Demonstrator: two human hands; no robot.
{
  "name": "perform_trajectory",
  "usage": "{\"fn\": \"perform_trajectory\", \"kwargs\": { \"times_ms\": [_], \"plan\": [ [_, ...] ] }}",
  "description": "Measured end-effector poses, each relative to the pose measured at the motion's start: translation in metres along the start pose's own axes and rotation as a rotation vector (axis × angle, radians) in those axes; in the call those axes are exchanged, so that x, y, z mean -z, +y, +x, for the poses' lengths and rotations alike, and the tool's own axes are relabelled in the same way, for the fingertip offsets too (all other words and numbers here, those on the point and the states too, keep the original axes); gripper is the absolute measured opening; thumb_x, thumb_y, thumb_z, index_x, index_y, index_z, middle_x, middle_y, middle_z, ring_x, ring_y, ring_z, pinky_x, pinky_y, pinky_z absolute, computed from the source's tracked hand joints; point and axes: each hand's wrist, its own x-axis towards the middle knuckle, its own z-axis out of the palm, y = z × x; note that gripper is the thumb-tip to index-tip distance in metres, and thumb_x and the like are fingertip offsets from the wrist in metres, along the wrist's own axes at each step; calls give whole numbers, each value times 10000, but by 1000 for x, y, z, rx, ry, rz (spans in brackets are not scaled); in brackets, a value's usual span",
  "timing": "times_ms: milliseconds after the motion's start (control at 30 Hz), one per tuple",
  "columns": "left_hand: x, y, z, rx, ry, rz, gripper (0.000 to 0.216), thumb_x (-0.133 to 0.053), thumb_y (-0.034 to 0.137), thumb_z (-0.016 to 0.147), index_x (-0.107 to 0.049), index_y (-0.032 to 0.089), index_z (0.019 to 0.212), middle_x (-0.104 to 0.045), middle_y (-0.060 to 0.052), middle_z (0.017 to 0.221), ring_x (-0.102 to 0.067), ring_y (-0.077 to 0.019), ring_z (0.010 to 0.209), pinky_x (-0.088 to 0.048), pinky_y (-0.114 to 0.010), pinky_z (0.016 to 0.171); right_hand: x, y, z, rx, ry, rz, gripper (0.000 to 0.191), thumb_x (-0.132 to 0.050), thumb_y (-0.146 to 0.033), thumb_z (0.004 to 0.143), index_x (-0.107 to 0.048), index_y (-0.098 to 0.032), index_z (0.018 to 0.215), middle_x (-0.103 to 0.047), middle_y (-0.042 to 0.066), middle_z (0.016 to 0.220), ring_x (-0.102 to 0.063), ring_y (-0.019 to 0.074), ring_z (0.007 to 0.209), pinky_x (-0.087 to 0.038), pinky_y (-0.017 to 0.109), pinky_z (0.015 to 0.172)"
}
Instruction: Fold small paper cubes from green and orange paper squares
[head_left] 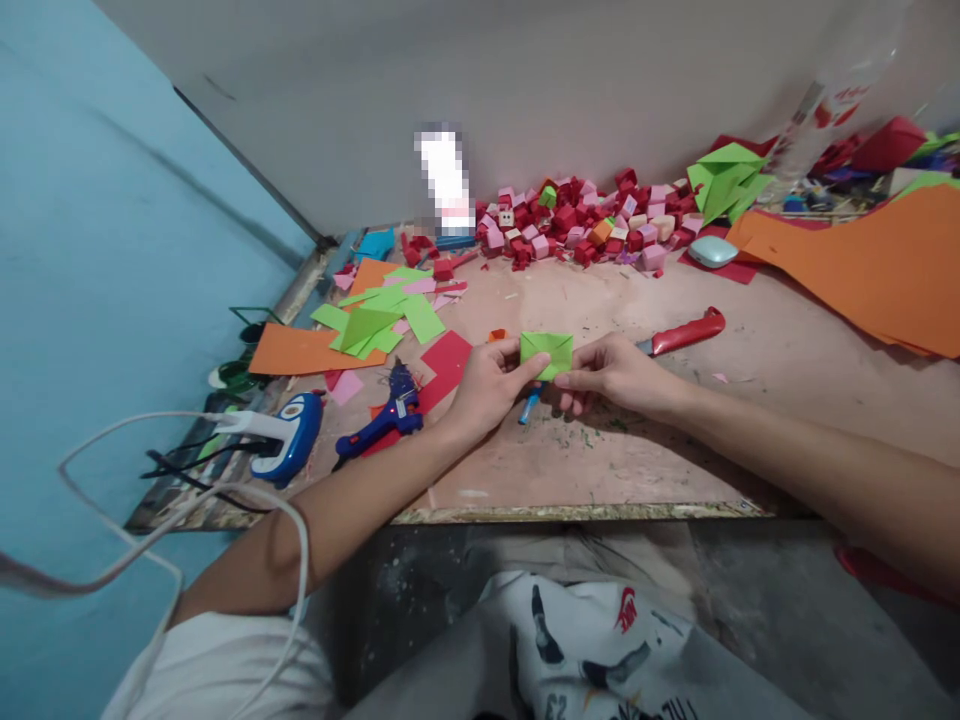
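A small folded piece of green paper [546, 346] is held up over the tabletop, its creases meeting like an envelope flap. My left hand [491, 378] pinches its left side, with the thumb across the front. On the right, my right hand [604, 374] grips the lower right edge between thumb and fingers. A blue pen-like stick [530, 404] shows just below the paper; whether a hand touches it I cannot tell. Behind my left hand lies a little orange paper piece [498, 335]. To the right of my right hand rests a red-handled knife [687, 332], its blade partly hidden.
A blue glue gun [390, 412] and a blue power strip [289, 440] with white cable sit at left, near green paper strips [375, 318]. Many red and pink paper cubes [577, 225] line the wall beside a lit phone [445, 180]. Orange sheets [862, 270] lie right.
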Motion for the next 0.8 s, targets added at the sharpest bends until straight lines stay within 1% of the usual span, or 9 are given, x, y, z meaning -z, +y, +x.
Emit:
{"fn": "perform_trajectory", "kwargs": {
  "times_ms": [100, 167, 333, 400, 467, 533, 667, 800],
  "plan": [
    [-1, 3, 0, 42, 8, -48, 427, -918, 535, 768, -788, 147, 891, -760, -39, 844, -660, -136, 725, -553, -242, 689, 0, -2, 0, -6, 30, 30, 429, -979, -510, 728, -769, -137, 706, -790, 95, 723, -703, 143, 580, -577, 249, 560],
    [0, 8, 0, 71, 29, -56, 427, -939, 524, 743, -799, 146, 881, -763, -36, 818, -659, -130, 702, -536, -229, 665, 0, -4, -1, -2, 61, 58, 421, -987, -492, 721, -766, -133, 713, -792, 99, 731, -703, 141, 588, -566, 240, 556],
    [5, 15, 1, 176, 43, -102, 415, -984, 482, 667, -804, 126, 783, -772, -63, 737, -672, -133, 627, -540, -237, 621, 0, -3, -1, 8, 81, 129, 375, -955, -463, 776, -769, -138, 753, -802, 105, 778, -688, 124, 594, -560, 233, 574],
    [5, 13, 2, 196, 38, -102, 410, -992, 466, 650, -805, 118, 758, -781, -81, 735, -675, -131, 604, -546, -240, 608, 0, -3, -2, 19, 95, 133, 334, -943, -447, 788, -795, -150, 825, -806, 93, 809, -710, 139, 622, -574, 241, 585],
    [5, 10, 2, 192, 23, -94, 389, -983, 453, 670, -812, 115, 759, -783, -87, 730, -673, -124, 595, -544, -236, 604, -1, -3, -2, 34, 113, 133, 317, -936, -424, 791, -818, -162, 925, -809, 81, 849, -730, 154, 658, -586, 247, 596],
    [3, 8, 2, 184, 6, -95, 368, -972, 442, 695, -814, 117, 763, -782, -85, 726, -669, -117, 596, -543, -234, 612, -2, -4, -3, 44, 129, 137, 313, -929, -407, 793, -825, -166, 964, -809, 78, 860, -743, 164, 686, -590, 249, 606],
    [1, 10, 1, 187, -23, -88, 364, -978, 431, 690, -810, 117, 767, -781, -81, 733, -659, -117, 599, -537, -240, 613, -4, -6, -4, 43, 146, 135, 298, -931, -417, 783, -820, -158, 879, -809, 92, 818, -746, 168, 681, -579, 249, 612],
    [1, 13, 1, 115, -21, -109, 401, -974, 446, 693, -816, 136, 893, -800, -65, 851, -702, -148, 710, -557, -257, 675, -5, -7, -5, 23, 134, 115, 303, -938, -427, 766, -822, -156, 839, -804, 90, 776, -732, 163, 658, -581, 250, 620]
  ]
}}
